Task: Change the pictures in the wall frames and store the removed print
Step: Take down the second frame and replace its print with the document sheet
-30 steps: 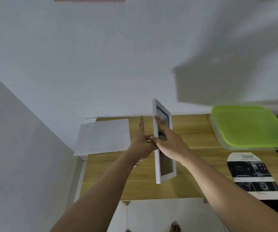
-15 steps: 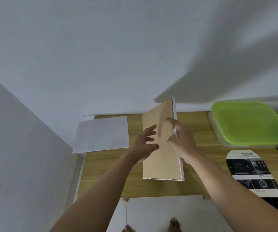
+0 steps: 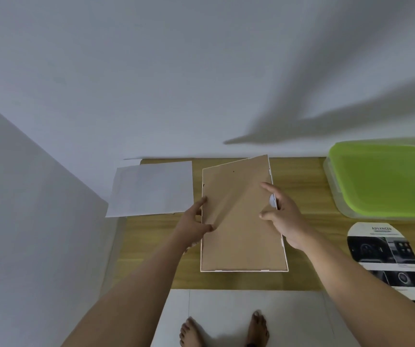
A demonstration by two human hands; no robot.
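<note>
While the picture frame lies face down on the wooden table (brown backing uppermost), the left hand pinches its left edge, thumb on the backing. The right hand rests across its right edge, thumb and forefinger spread apart. A white sheet lies just beside it.

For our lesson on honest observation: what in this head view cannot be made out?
Head view:
- Frame: lies face down, so its picture is hidden.
- Green-lidded box: contents are under the lid, and the right edge cuts it off.
- Printed sheet: text too small to read.
- Left hand: grip unclear, fingers mostly hidden.
</note>
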